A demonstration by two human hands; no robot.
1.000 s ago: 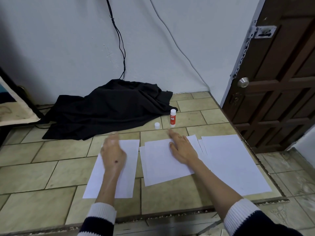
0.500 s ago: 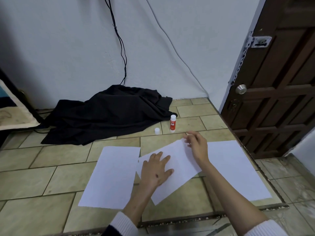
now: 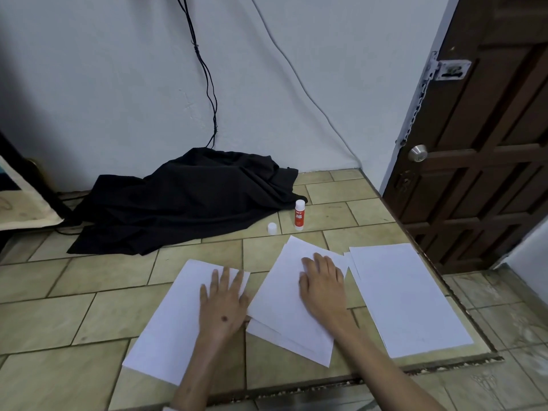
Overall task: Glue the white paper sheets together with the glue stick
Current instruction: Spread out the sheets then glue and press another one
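Note:
White paper sheets lie on a tiled floor. My left hand (image 3: 224, 298) rests flat, fingers spread, on the left sheet (image 3: 166, 330). My right hand (image 3: 323, 281) presses flat on the middle sheets (image 3: 284, 310), two overlapping sheets lying askew. A further stack of paper (image 3: 406, 298) lies to the right. The red-and-white glue stick (image 3: 299, 215) stands upright beyond the sheets, uncapped, with its white cap (image 3: 272, 228) on the floor just to its left. Neither hand holds anything.
A heap of black cloth (image 3: 181, 200) lies against the wall behind the sheets, with cables hanging above it. A brown wooden door (image 3: 486, 143) stands at the right. The raised tiled floor ends in a step edge (image 3: 326, 381) near me.
My left hand moved from the middle sheets over to the left sheet. My right hand came back from the far corner and now lies flat on the middle sheets, which have turned.

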